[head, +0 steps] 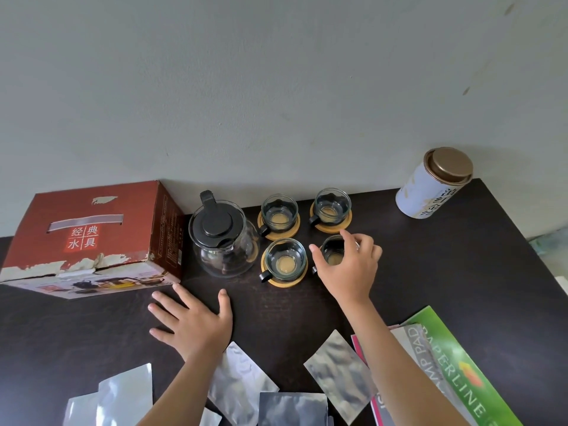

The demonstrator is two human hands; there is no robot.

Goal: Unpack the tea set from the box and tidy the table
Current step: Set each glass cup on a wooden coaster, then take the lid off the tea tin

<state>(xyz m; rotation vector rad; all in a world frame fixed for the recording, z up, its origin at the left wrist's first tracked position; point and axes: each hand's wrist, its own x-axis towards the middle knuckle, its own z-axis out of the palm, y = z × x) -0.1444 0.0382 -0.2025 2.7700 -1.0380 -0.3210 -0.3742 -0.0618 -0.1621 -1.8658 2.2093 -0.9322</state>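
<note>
A red tea set box (92,238) lies closed at the back left of the dark table (445,265). Beside it stands a glass teapot (222,238) with a black lid. Three glass cups (279,210) (332,205) (285,259) with black handles sit on round bamboo coasters. My right hand (349,267) grips a fourth glass cup (333,250) from above at the front right of the group; whether a coaster lies under it is hidden. My left hand (192,322) rests flat on the table with fingers spread, in front of the teapot.
A white tea tin (430,186) with a bronze lid stands at the back right. Several silver foil pouches (338,368) lie along the front edge. A green paper pad and pink sheets (461,373) sit at the front right. A wall runs behind the table.
</note>
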